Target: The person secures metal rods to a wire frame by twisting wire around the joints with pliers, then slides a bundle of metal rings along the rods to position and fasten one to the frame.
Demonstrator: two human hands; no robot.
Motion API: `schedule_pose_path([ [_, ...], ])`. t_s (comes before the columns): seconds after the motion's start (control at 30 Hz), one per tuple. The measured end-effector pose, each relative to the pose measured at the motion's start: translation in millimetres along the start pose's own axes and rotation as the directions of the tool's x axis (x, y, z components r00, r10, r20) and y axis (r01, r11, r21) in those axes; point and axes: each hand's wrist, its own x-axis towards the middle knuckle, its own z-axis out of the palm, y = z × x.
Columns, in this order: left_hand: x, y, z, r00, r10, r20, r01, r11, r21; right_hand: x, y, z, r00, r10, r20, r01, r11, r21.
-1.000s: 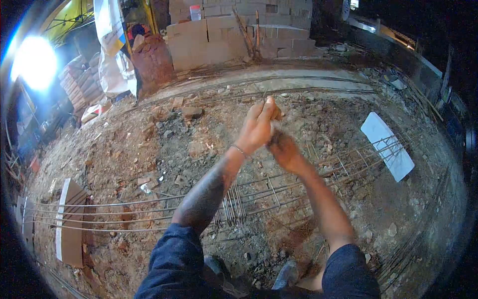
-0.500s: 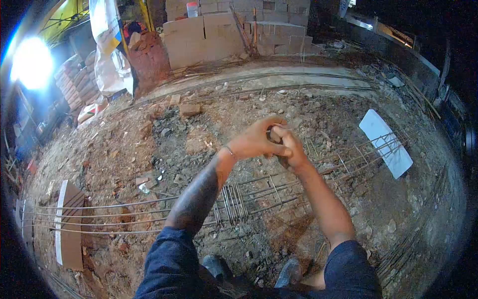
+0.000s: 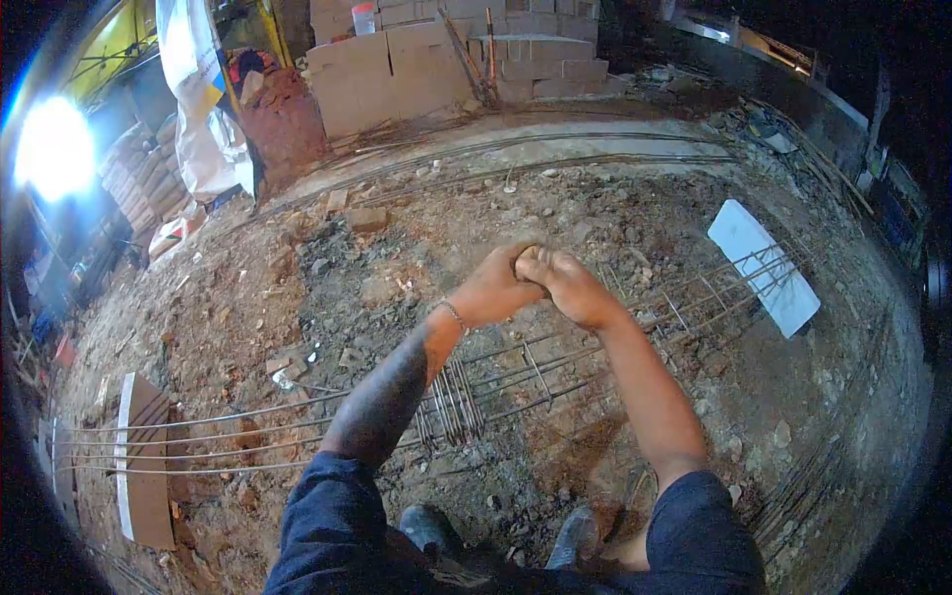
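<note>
My left hand [image 3: 495, 289] and my right hand [image 3: 570, 288] are pressed together in front of me, fingers curled closed against each other. Whatever lies between them, if anything, is hidden. Below them a long reinforcing-bar frame [image 3: 535, 369] stretches across the ground from left to right. A bundle of steel stirrups [image 3: 452, 405] hangs on its bars beside my left forearm, with single stirrups spaced out further right. Neither hand appears to touch the bars.
A white-edged block [image 3: 145, 476] supports the bars at the left, and a white panel [image 3: 762, 266] lies under their right end. Loose rods [image 3: 585, 159] lie behind, before a block wall [image 3: 397, 79]. A bright lamp [image 3: 56, 149] shines at the left. My boots [image 3: 572, 540] stand on rubble.
Both hands have shifted slightly left and closed more tightly together; the gap that showed between their fingers has narrowed. The view has also shifted a little.
</note>
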Motion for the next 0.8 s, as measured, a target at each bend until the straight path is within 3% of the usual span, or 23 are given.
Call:
schedule_pose_path([
  [0.07, -0.8, 3.4, 0.2, 0.999, 0.041, -0.014, -0.042, 0.995, -0.087, -3.6, -7.7, -2.2, 0.998, -0.035, 0.058, 0.034, 0.999, 0.016],
  [0.2, 2.9, 11.0, -0.8, 0.998, 0.038, 0.047, -0.035, 0.997, -0.067, -7.7, -9.3, -0.7, 0.995, -0.086, -0.043, 0.085, 0.996, -0.016],
  [0.27, 1.4, 13.1, 4.1, 0.997, 0.034, -0.074, -0.029, 0.998, 0.063, -7.9, -12.8, 0.0, 0.988, -0.126, -0.086, 0.126, 0.992, -0.006],
  [0.33, 3.1, 12.1, 9.8, 0.989, 0.001, -0.146, 0.009, 0.998, 0.063, -11.9, -27.9, -4.2, 0.985, 0.003, -0.174, -0.079, 0.899, -0.431],
  [0.4, 10.5, 4.5, 16.6, 0.977, -0.028, -0.21, 0.042, 0.997, 0.063, -16.6, -48.0, 5.7, 0.97, -0.004, -0.242, -0.13, 0.837, -0.532],
  [0.47, 18.1, -5.5, 17.9, 0.971, 0.113, -0.209, -0.104, 0.993, 0.052, -18.8, -53.5, 10.1, 0.952, -0.02, -0.305, -0.182, 0.766, -0.617],
  [0.53, 17.8, -6.3, 7.0, 0.966, 0.138, -0.217, -0.138, 0.99, 0.018, -22.8, -53.2, 8.7, 0.9, -0.31, -0.305, 0.009, 0.713, -0.701],
  [0.6, 10.9, 3.3, -7.1, 0.959, 0.167, -0.227, -0.175, 0.984, -0.017, -25.2, -56.5, -4.0, 0.874, -0.374, -0.31, 0.075, 0.735, -0.674],
  [0.67, 3.7, 13.2, -18.1, 0.956, -0.271, -0.11, 0.247, 0.95, -0.193, -26.4, -63.4, -10.6, 0.839, -0.435, -0.326, 0.136, 0.748, -0.649],
  [0.7, -2.2, 17.9, -11.7, 0.987, -0.006, -0.16, 0.018, 0.997, 0.069, -29.3, -68.5, -12.2, 0.826, -0.428, -0.368, 0.153, 0.798, -0.583],
  [0.73, -8.2, 23.6, -5.5, 0.945, 0.259, -0.198, -0.178, 0.919, 0.351, -31.9, -72.0, -14.0, 0.811, -0.416, -0.413, 0.171, 0.842, -0.512],
  [0.77, -10.3, 33.3, -0.6, 0.993, 0.034, -0.114, -0.019, 0.992, 0.124, -33.4, -73.5, -16.1, 0.806, -0.413, -0.423, 0.165, 0.844, -0.511],
  [0.8, -10.8, 38.7, 4.7, 0.985, -0.172, 0.021, 0.173, 0.981, -0.085, -33.6, -75.1, -18.7, 0.864, -0.336, -0.375, 0.188, 0.906, -0.38],
])
